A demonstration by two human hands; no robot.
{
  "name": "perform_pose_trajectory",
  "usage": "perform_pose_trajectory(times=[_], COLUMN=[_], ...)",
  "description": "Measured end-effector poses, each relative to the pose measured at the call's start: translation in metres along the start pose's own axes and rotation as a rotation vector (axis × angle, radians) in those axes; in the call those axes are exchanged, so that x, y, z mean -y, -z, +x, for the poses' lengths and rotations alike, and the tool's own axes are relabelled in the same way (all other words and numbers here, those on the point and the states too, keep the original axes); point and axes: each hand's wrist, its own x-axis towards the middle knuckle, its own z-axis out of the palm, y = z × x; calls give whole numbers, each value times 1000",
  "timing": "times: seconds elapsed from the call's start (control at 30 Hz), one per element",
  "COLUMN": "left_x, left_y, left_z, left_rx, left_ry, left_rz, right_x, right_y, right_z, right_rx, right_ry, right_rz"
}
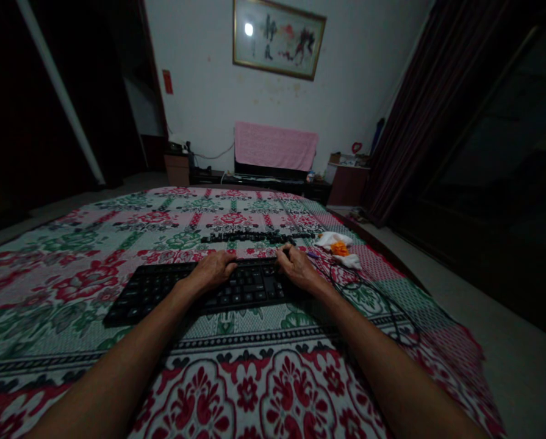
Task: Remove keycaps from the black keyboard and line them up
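A black computer keyboard (163, 286) lies across the patterned bedspread in front of me. My left hand (213, 270) is closed over its far edge near the middle, thumb on the key side. Above the keyboard's right part, my right hand (295, 265) is in a pinch, with a small dark piece, seemingly a keycap, at its fingertips. Bare, keyless-looking patches show on the board (269, 284) beside this hand. Just beyond the keyboard, loose black keycaps (245, 236) lie in a long row. My fingers and the dim light hide the finer details.
Right of the keyboard are a white and orange cloth-like bundle (339, 248) and a looped black cable (391, 305). The patterned bedspread (94, 274) lies under everything. Past the bed stand a pink-towel-covered screen (276, 145) and a side cabinet (348, 183).
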Motion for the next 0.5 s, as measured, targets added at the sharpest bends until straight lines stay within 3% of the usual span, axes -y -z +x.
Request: perform_pose_trajectory(times=[0.33,0.5], left_x=[-1,1], left_y=[1,-1], left_z=[0,1], left_rx=[6,11], left_ry=[-7,-9], left_rz=[22,49], right_x=[-7,-2], right_y=[8,11], right_z=[7,4], right_rx=[-45,11], right_ry=[-151,-106], right_rz=[221,272])
